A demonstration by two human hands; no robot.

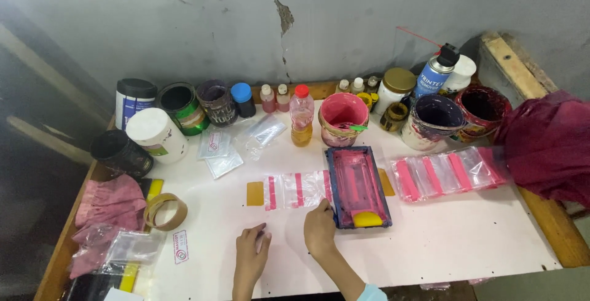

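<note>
We rest our left hand [251,253] flat on the white tabletop [430,239], fingers spread loosely and holding nothing, which reads as a brace for the body while the other hand works. Our right hand [320,230] sits at the near left corner of the blue-framed printing screen [357,185], fingers curled over the frame edge to pin it down. The screen lies flat near the middle of the table, its mesh stained pink, so that it presses on the strip of clear bags with pink bands [297,190] running under it from the left. A yellow squeegee [367,218] lies inside the frame at its near end (parked there, we judge, within easy reach). A fan of printed bags [448,172] lies just to the right of the screen, spread out rather than stacked, probably so that the wet ink does not smear. The pink ink tub [344,118] stands just behind the screen, close at hand among the other pots and bottles along the wall.
</note>
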